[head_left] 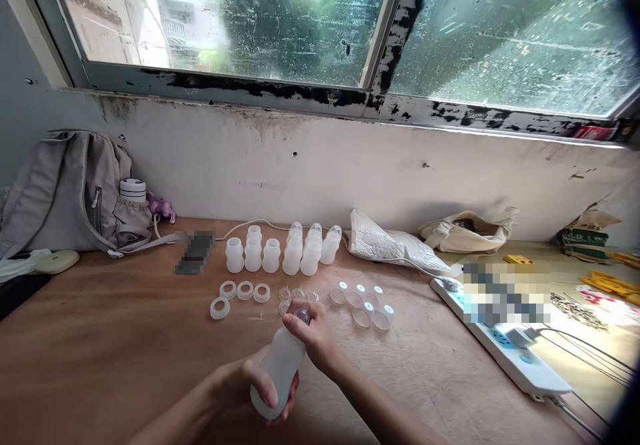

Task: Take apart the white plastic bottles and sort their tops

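My left hand [259, 386] wraps round the lower body of a frosted white baby bottle [281, 368], tilted with its top up to the right. My right hand [316, 333] is closed over the clear top [301, 314] of that bottle, its fingers partly covering it. Just beyond lie several small clear teat-like pieces [299, 293], partly hidden by my right hand. To their left are several white screw rings [245, 290]. Several clear domed caps [362, 317] with pale round spots lie to the right. Behind these stand open frosted bottles [253, 257] and several bottles with clear tops [311, 256].
A grey backpack [75, 188] leans at the back left, near a blurred dark flat object [196, 251]. A white padded bag [383, 241] and a cream pouch [470, 231] lie along the wall. A power strip [525, 365] with cables runs down the right side of the wooden table [125, 338].
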### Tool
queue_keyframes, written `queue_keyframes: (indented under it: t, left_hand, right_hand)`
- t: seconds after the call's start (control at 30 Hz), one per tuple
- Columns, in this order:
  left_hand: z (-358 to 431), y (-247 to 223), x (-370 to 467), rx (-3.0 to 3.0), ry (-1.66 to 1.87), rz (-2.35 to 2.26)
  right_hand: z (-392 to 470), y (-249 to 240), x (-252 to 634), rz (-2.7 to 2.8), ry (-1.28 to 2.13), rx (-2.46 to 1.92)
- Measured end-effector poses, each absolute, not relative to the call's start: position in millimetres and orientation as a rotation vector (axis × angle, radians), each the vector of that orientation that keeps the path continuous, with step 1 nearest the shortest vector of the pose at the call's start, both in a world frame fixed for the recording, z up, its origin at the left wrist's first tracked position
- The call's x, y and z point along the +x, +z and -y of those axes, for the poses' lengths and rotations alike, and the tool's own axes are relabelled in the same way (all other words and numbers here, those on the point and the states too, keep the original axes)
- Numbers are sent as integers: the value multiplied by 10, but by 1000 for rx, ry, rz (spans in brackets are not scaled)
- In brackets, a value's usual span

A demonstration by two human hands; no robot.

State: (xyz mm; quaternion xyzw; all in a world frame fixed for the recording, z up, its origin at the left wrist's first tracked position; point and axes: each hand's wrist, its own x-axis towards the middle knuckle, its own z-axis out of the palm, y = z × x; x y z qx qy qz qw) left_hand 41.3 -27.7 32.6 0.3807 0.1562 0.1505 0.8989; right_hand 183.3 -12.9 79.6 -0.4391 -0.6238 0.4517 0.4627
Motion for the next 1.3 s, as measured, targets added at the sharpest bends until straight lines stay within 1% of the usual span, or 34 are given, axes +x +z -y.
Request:
queue_keyframes:
  t: [0.2, 0.27, 0.33, 0.43, 0.53, 0.67, 0.73, 0.83, 0.93, 1.03, 1.1, 1.2, 1.3]
  left_hand:
    - [108, 361, 619, 639, -11, 45]
    - [45, 482, 681, 711, -51, 51]
    - [-22, 687, 707, 913, -24, -46]
    - [-90, 1030, 688, 1277, 377, -388]
    - [-68, 1196, 657, 1698, 538, -828]
    - [30, 1079, 673, 2092, 808, -1439]
    - [53, 998, 682, 2191, 880, -1554]
    - [27, 977, 656, 2197, 838, -1486]
    - [-70, 1026, 576, 1992, 689, -1194]
    - [-204, 1048, 465, 1650, 532, -764]
    - [-280, 1053, 394, 1544, 488, -644]
    - [-337, 1091, 323, 1651, 415, -685]
    - [-322, 1162, 297, 1861, 350, -876]
  right_hand:
    - [115, 882, 1941, 1383, 1127, -891]
    - [97, 929, 2001, 1359, 1138, -848]
    - [58, 989, 2070, 1349, 1133, -911]
    - [-28, 1064, 2147, 1401, 1044, -1120]
    - [-102, 1088, 2153, 1528, 858, -1255]
    - [-135, 1072, 2094, 1597, 772, -1357]
    - [-135, 1059, 2069, 1601, 772, -1387]
    - [-125, 1041, 2058, 1608, 742, -1409]
    - [-102, 1043, 2074, 1645, 752, -1321]
    - [-81, 1081, 2119, 1705, 969, -1113]
    - [-88, 1121, 2171, 1718, 1169, -973]
    - [-140, 1177, 2279, 1761, 1364, -836]
    - [-222, 1203, 2384, 1763, 1347, -926]
